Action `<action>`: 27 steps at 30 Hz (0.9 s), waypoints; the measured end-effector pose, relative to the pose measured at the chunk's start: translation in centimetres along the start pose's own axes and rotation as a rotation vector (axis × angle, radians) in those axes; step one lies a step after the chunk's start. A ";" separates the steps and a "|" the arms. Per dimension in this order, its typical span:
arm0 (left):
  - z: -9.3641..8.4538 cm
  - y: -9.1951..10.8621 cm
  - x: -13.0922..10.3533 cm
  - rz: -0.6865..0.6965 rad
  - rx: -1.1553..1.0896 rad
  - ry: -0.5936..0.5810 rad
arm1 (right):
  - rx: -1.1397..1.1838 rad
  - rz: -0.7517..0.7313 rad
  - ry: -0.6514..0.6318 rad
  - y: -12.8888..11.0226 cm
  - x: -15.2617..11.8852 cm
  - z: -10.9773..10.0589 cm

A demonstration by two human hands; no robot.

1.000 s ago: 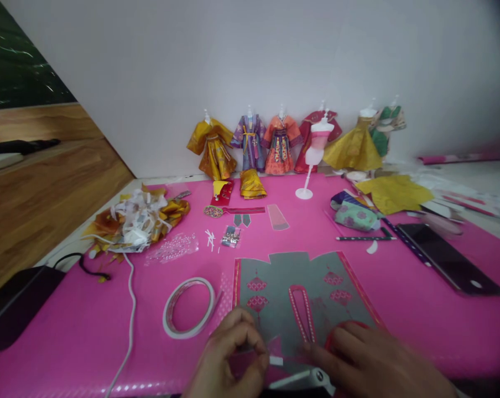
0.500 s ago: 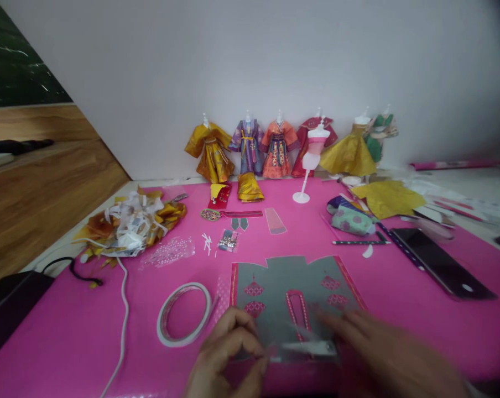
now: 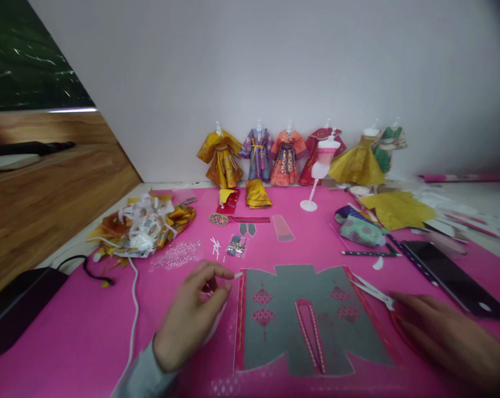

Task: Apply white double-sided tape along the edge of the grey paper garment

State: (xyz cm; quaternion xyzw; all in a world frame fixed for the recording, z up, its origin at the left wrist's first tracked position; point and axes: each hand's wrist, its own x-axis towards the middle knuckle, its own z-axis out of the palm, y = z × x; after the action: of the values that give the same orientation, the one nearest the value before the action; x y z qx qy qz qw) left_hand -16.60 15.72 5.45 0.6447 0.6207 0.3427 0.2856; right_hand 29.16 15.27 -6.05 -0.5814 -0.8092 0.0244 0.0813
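My left hand [image 3: 196, 309] pinches a small white strip of tape [image 3: 238, 275] between thumb and forefinger, at the upper left corner of a grey-green garment cutout [image 3: 275, 331]. The cutout lies flat, with red edge bands, pink lantern motifs and a long pink beaded loop in its middle. Scissors [image 3: 374, 292] with pale blades and red handles are in my right hand [image 3: 444, 331], at the cutout's right side, blades slightly apart. The tape roll is mostly hidden behind my left hand; only a pale edge shows below it.
Small dressed mannequins [image 3: 289, 155] line the wall, with a barer white one [image 3: 316, 174] before them. Scraps [image 3: 150, 224], a white cable [image 3: 134, 309] and a black box [image 3: 21, 304] lie left. Right are a phone [image 3: 453, 276], pencils [image 3: 368, 254] and yellow cloth [image 3: 401, 210].
My left hand has moved up and left to the cutout's corner with the tape strip. My right hand has drawn right with the scissors, baring the cutout. The view has shifted slightly.
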 end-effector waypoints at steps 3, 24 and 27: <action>-0.7 0.3 1.5 0.010 -0.009 -0.030 | 0.012 -0.005 0.003 0.2 0.1 0.5; -0.4 -3.8 5.6 0.167 -0.160 -0.314 | 0.752 -0.120 -0.146 -20.6 16.1 -6.4; -0.3 -3.9 5.5 0.164 -0.162 -0.312 | 0.766 -0.129 -0.174 -22.1 17.9 -5.2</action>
State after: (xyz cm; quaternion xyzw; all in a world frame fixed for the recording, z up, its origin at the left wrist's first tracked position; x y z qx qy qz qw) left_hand -19.20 21.49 2.97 0.7133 0.4847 0.3094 0.4006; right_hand 3.72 24.75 3.89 -0.4529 -0.7801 0.3685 0.2247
